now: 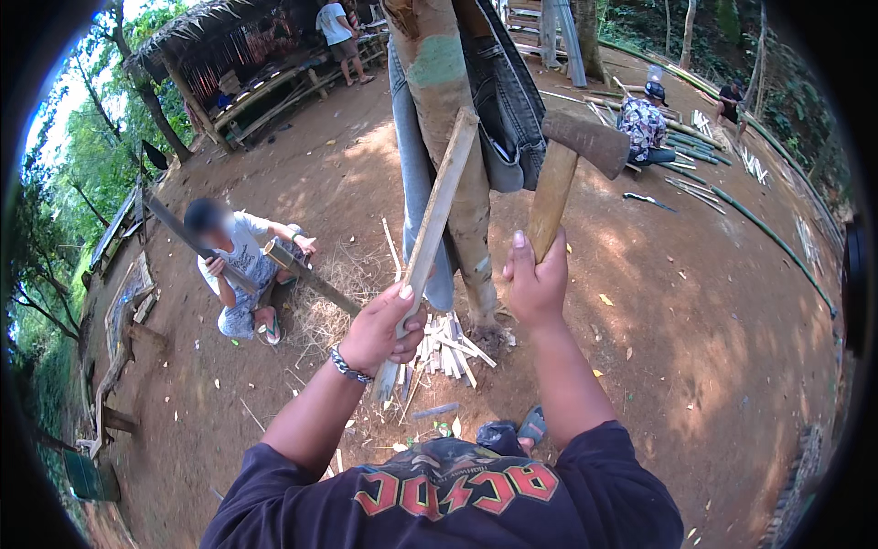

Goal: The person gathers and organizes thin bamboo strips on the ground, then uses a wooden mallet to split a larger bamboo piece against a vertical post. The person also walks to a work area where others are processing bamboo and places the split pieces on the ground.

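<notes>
My left hand (380,329) is closed round the lower part of a long, flat wooden strip (444,197), which slants up and to the right in front of a tree trunk. In my right hand (538,279) is a hatchet (552,197), held by its short wooden handle. Its rusty brown head is up, to the right of the strip's top end and apart from it. Beneath my hands, a pile of split wood pieces (450,352) lies on the ground at the foot of the trunk.
Denim clothes (501,82) hang on the trunk (444,101). At left a person (242,247) squats with a long dark tool, beside a bamboo pole (315,282) and shavings. Another person (643,126) sits among bamboo poles at far right. A thatched shelter (219,37) stands behind.
</notes>
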The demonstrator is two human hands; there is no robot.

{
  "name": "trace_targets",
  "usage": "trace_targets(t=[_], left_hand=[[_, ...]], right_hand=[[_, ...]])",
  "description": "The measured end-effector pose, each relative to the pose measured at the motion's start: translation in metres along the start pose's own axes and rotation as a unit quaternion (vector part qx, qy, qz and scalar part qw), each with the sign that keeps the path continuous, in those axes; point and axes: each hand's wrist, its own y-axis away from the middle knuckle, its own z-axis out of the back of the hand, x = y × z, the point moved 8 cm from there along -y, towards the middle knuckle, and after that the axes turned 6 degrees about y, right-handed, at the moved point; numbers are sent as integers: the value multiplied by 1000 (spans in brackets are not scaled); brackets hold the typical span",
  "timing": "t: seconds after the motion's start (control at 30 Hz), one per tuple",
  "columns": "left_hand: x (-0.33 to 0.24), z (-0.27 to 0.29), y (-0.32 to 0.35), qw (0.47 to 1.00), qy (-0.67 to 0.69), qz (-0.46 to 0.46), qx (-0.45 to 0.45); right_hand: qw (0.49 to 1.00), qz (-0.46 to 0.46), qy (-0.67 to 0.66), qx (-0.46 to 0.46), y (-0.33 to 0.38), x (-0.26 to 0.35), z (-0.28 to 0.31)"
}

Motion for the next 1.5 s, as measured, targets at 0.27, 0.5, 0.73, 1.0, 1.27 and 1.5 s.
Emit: trace_targets(t=[0.27, 0.5, 0.73, 1.0, 1.27, 1.5], left_hand=[[1, 7, 1, 1000, -7, -13, -16], [1, 5, -2, 1000, 21, -4, 11], [1, 6, -1, 1000, 11, -2, 26], [4, -1, -20, 999, 28, 3, 16], [11, 5, -16, 997, 52, 13, 55], [18, 13, -15, 999, 25, -16, 19]], right_hand=[[948, 121, -213, -205, -38, 45, 44], [960, -141, -224, 96, -29, -39, -36], [948, -126, -289, -36, -30, -18, -19], [956, -44, -279, -81, -39, -7, 9], [943, -181, -232, 153, -13, -37, -39], [919, -146, -365, 18, -15, -27, -30]])
